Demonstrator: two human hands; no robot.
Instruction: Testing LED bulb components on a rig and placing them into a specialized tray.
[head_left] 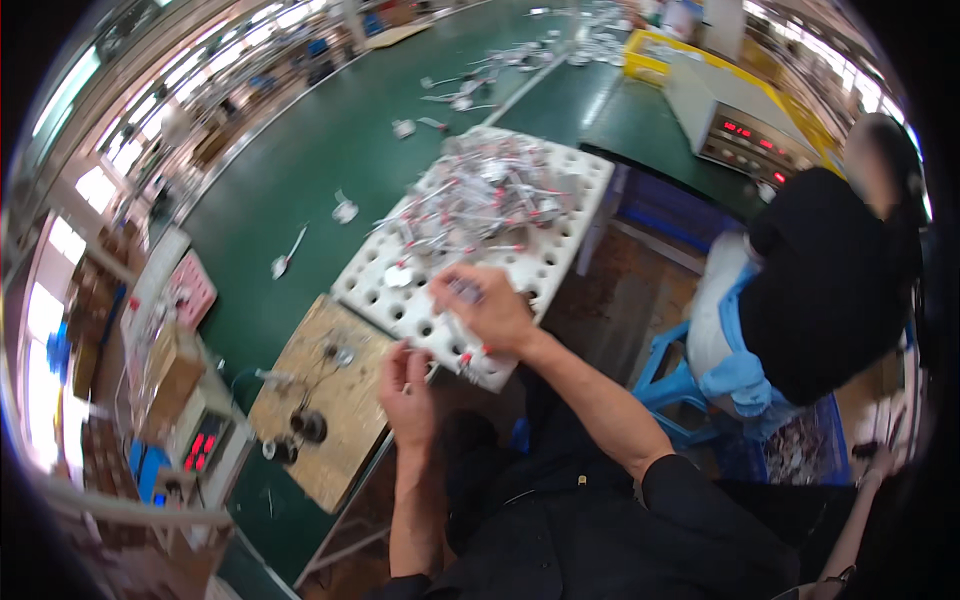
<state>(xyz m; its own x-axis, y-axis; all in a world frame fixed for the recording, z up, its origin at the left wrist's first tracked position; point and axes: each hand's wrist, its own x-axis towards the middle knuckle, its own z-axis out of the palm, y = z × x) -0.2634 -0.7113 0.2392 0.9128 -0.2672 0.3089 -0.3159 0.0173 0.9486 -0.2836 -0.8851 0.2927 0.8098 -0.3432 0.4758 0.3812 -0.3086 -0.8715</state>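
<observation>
Keep the part secure in the right hand, above the board, with the left hand close, grip unclear

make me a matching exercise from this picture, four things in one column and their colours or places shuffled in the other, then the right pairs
Things
1. right hand
2. pile of small parts
3. wooden board
4. stool

Colours or places
A. light blue, right of the white holed board
B. heaped on the far half of that white board
C. tan, left of that white board
D. over the near half of that white board

Pairs: 1-D, 2-B, 3-C, 4-A
</observation>
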